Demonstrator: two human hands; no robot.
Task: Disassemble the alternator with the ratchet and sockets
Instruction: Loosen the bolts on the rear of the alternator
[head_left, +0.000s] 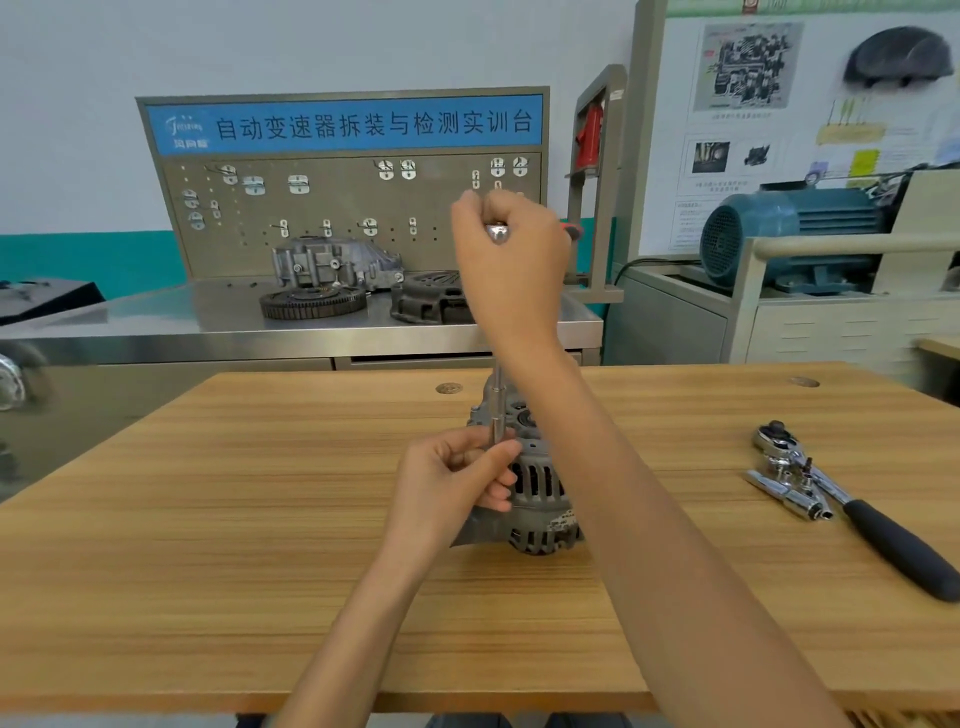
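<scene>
The grey alternator (540, 499) stands on the wooden table (260, 545), in the middle. A long chrome extension bar with a socket (497, 421) rises upright from its top left. My left hand (452, 483) pinches the lower end of that bar, fingers against the alternator housing. My right hand (511, 254) is raised high above and grips the ratchet head (497, 232) at the bar's top; a red bit of its handle shows past my knuckles. My right forearm hides the middle of the bar and the alternator's right side.
A second ratchet with a black handle (872, 525) and loose chrome sockets (789, 493) lie on the table at the right. Behind stands a steel bench (208, 317) with a gear ring, housings and a pegboard. A blue motor (779, 234) sits at the back right.
</scene>
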